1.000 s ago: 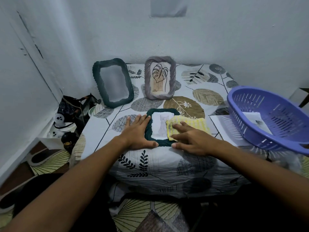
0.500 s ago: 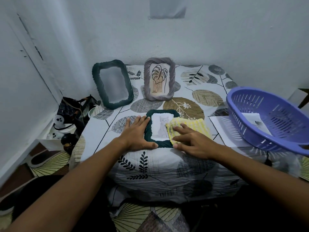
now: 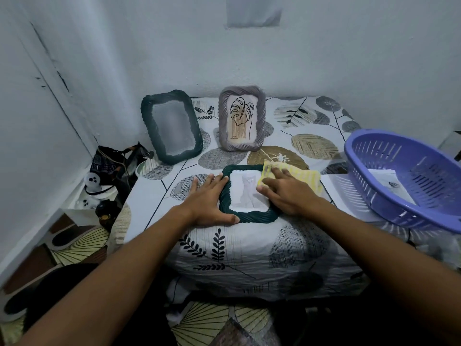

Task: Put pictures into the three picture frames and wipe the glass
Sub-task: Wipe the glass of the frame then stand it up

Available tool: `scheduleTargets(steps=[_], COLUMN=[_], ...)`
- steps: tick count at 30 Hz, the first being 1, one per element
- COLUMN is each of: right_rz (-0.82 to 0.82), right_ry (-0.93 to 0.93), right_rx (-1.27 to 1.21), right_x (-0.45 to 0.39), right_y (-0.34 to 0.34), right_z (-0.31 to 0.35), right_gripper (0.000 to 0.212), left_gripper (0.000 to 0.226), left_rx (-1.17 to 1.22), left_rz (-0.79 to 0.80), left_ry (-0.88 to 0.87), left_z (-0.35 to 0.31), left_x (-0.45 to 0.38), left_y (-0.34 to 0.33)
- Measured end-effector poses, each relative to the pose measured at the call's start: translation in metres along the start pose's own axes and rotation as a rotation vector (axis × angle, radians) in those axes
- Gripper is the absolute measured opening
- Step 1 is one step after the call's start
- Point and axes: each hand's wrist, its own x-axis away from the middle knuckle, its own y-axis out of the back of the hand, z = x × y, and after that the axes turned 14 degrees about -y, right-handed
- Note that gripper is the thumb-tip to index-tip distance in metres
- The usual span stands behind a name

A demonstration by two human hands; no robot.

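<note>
Now we have our left hand (image 3: 208, 199) lying flat on the tabletop (image 3: 224, 248), with its fingers (image 3: 216, 179) straight and pressed against the left side of the small green frame (image 3: 247, 217). This frame lies flat near the front edge and holds a picture of a pale cat (image 3: 248, 189).

Our right hand (image 3: 287, 191) presses down on a yellow cloth (image 3: 305, 177), fingers relaxed and spread flat, not curled around it. The cloth sits at about 2 o'clock on the small frame and covers its top right corner.

At 11 o'clock from that frame, a bigger dark green frame (image 3: 172, 126) leans up near the wall; what it holds looks blurry, so we cannot tell. At 12 o'clock a gray frame (image 3: 241, 118) stands up with a leaf drawing (image 3: 241, 113) inside.

At 3 o'clock a purple basket (image 3: 399, 181) sits tilted, with a paper (image 3: 389, 186) inside, and it rests on a white sheet (image 3: 336, 186).

At 9 o'clock, down beside the tabletop, we see a dark bag (image 3: 112, 163) and a small white toy (image 3: 91, 182).
</note>
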Motion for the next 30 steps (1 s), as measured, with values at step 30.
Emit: scheduleTargets(steps=[30], right_rz=[-0.009], right_ry=[-0.009], right_rx=[0.03], right_x=[-0.049], right_y=[-0.007], right_z=[0.038], right_gripper=[0.058], left_gripper=[0.122], left_rx=[0.027], left_rz=[0.009], left_ry=[-0.01], left_z=[0.001], left_x=[-0.002], left_y=[0.001])
